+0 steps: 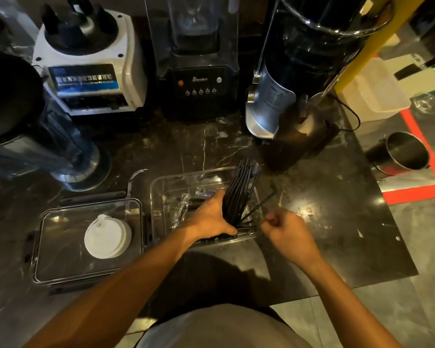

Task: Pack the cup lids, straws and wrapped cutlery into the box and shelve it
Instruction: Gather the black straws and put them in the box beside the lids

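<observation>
A clear plastic box stands on the dark marble counter. My left hand grips a bundle of black straws that leans upright in the box's right half. My right hand is closed at the box's right rim, pinching the lower end of a loose black straw that sticks out to the right. Wrapped cutlery lies on the box floor, left of my left hand. A stack of white cup lids rests on the clear box lid to the left.
Along the back stand a white blender base, a black blender and a chrome-and-black grinder. A clear jug lies at the left. A steel pot stands below, past the counter's right edge.
</observation>
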{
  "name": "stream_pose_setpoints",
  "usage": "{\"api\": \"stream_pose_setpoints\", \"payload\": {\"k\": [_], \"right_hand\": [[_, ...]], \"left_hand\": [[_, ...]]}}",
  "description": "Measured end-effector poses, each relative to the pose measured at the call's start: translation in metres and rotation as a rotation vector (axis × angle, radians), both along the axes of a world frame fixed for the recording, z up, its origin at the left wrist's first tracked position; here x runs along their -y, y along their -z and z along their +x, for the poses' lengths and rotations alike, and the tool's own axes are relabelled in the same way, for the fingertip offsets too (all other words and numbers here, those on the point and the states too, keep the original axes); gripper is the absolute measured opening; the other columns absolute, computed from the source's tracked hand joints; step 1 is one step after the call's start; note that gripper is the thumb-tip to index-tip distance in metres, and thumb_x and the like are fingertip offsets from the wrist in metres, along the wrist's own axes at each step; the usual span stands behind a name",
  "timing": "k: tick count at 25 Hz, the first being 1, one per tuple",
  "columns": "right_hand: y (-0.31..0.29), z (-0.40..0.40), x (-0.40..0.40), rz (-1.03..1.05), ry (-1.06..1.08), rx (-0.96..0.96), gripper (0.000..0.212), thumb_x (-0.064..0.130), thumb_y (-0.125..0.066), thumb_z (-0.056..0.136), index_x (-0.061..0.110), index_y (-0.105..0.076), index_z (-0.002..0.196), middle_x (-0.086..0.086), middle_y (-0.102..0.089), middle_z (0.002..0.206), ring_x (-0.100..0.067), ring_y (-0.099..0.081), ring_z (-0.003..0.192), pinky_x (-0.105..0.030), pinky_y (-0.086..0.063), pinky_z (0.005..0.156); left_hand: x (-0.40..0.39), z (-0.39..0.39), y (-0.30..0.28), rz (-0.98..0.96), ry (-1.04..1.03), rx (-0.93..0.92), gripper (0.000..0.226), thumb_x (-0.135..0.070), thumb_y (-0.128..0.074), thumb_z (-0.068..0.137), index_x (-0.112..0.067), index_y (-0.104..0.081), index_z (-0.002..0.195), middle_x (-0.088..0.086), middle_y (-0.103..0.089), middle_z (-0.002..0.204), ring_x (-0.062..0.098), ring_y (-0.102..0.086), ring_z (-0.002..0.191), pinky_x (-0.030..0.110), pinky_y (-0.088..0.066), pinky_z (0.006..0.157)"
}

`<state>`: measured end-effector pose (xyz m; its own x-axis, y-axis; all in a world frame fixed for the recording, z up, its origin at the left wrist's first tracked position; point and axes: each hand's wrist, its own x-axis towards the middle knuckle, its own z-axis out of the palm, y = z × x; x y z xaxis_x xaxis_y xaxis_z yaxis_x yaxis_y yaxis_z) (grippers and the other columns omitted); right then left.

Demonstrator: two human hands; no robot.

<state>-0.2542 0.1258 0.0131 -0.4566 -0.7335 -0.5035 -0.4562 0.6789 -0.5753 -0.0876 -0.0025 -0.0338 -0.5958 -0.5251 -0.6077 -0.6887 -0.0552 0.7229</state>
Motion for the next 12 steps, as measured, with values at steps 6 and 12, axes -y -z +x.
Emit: {"api": "stream_pose_setpoints", "payload": {"k": [6, 12], "right_hand": [[0.006, 0.006, 0.022, -0.050, -0.040, -0.090, 0.014, 0.025, -0.066, 0.098, 0.026, -0.059, 0.087, 0.010, -0.061, 0.074, -0.010, -0.059, 0.067, -0.024, -0.039, 0.055], [0.010, 0.014, 0.039, -0.169, -0.035, -0.090, 0.009, 0.015, -0.059, 0.100, 0.020, -0.065, 0.103, 0.003, -0.070, 0.085, -0.012, -0.066, 0.070, -0.034, -0.055, 0.058]], "left_hand": [[0.003, -0.003, 0.006, 0.035, -0.067, -0.033, 0.086, -0.016, -0.092, 0.071, -0.022, -0.044, 0.142, -0.009, -0.062, 0.128, 0.015, -0.059, 0.124, 0.035, -0.048, 0.107], [-0.005, -0.027, 0.016, -0.001, -0.149, -0.066, 0.057, -0.028, -0.089, 0.074, -0.025, -0.062, 0.125, -0.006, -0.070, 0.115, 0.015, -0.066, 0.112, 0.036, -0.055, 0.095]]}}
